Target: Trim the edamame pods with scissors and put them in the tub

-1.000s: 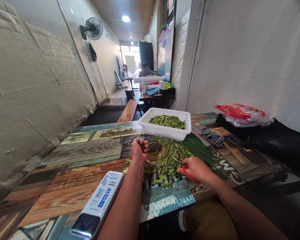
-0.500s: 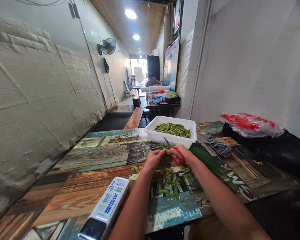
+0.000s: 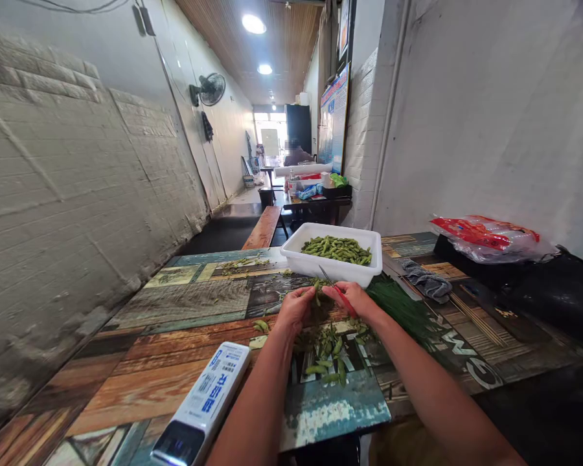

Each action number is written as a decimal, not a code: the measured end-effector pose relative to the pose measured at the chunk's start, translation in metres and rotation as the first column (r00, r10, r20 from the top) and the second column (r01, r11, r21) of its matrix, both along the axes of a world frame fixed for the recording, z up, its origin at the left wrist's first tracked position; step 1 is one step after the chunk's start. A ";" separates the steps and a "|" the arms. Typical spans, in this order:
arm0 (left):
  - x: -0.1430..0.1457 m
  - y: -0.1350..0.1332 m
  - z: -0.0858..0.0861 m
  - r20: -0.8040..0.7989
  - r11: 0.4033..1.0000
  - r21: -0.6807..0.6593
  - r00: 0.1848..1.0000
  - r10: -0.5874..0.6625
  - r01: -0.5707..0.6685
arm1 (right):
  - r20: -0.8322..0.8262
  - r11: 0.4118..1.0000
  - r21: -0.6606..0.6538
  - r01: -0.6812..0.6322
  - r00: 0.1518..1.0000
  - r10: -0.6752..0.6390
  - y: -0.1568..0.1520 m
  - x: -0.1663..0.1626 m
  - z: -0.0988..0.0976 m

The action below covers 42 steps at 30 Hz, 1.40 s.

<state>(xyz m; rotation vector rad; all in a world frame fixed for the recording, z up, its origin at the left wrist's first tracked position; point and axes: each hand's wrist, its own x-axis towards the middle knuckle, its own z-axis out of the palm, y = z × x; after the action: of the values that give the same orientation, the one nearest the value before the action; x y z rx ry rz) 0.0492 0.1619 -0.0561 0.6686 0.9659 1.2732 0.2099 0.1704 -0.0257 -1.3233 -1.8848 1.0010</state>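
My left hand [image 3: 296, 307] is closed, pinching a green bean pod [image 3: 317, 292] upright between thumb and fingers. Close beside it, my right hand [image 3: 352, 300] is closed around red-handled scissors [image 3: 342, 296], their blades pointing up and away to the left. The blade tips reach in front of a white plastic tub [image 3: 331, 265] holding a heap of green pods [image 3: 337, 249]. Below my hands, loose pods [image 3: 331, 359] and trimmings lie scattered on the patterned tabletop [image 3: 184, 304]. A small pair of pods [image 3: 261, 325] rests to the left.
A white box-shaped device [image 3: 206, 395] lies near my left forearm. Right of the tub are long green leaves [image 3: 401, 310], a grey cloth [image 3: 426, 281], wooden sticks [image 3: 479, 318] and a red-and-clear plastic package [image 3: 490, 233]. Beyond stand a wooden bench [image 3: 263, 228] and another table.
My hands have drawn slightly apart, and the pod in my left hand now shows upright. The right hand has turned the scissors a little, so the red handles look narrower.
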 end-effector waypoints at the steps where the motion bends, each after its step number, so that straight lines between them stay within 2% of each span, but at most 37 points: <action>1: -0.001 0.000 0.000 -0.017 1.000 0.010 1.000 0.005 -0.005 | 0.066 1.000 0.023 0.003 0.998 -0.005 0.000 0.003 0.002; 3: -0.002 0.000 0.001 -0.036 0.999 0.036 0.999 0.012 -0.010 | 0.172 0.999 0.048 -0.013 0.985 0.004 0.000 0.007 0.004; 5: -0.002 -0.001 0.002 -0.060 0.999 0.049 0.998 0.019 -0.016 | 0.208 0.998 0.043 -0.039 0.978 0.029 0.000 0.008 0.004; 9: 0.000 -0.002 0.002 -0.124 0.999 0.048 0.992 -0.018 0.024 | 0.199 0.996 0.038 -0.079 0.977 0.070 -0.001 0.007 0.000; 17: 0.002 -0.008 0.007 -0.302 0.992 0.104 0.953 -0.030 0.064 | 0.186 0.995 0.072 -0.063 0.981 0.049 0.004 0.006 -0.009; 19: 0.001 -0.007 0.008 -0.210 0.995 0.093 0.977 -0.018 0.038 | 0.136 0.998 0.014 -0.059 0.989 0.057 0.005 0.007 -0.010; 23: -0.003 -0.003 0.011 0.080 0.999 0.005 0.996 0.035 -0.036 | 0.014 0.980 -0.185 -0.075 0.997 0.079 0.007 0.007 -0.012; 26: -0.005 0.000 0.015 0.169 0.997 -0.037 0.983 0.073 -0.068 | 0.027 0.984 -0.162 -0.074 0.996 0.080 0.006 0.004 -0.014; 32: -0.006 0.000 0.017 0.193 0.995 -0.025 0.976 0.102 -0.099 | 0.111 0.998 -0.021 -0.059 0.992 0.061 0.001 0.000 -0.013; 42: -0.007 -0.002 0.015 0.102 0.998 0.038 0.993 0.054 -0.058 | 0.093 0.997 0.052 -0.058 0.994 0.053 0.001 0.001 -0.009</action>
<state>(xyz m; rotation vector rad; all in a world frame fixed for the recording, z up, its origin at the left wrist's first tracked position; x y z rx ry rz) 0.0424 0.1598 -0.0412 0.6064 0.8825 1.3665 0.2111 0.1714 -0.0346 -1.3119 -2.0132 0.9235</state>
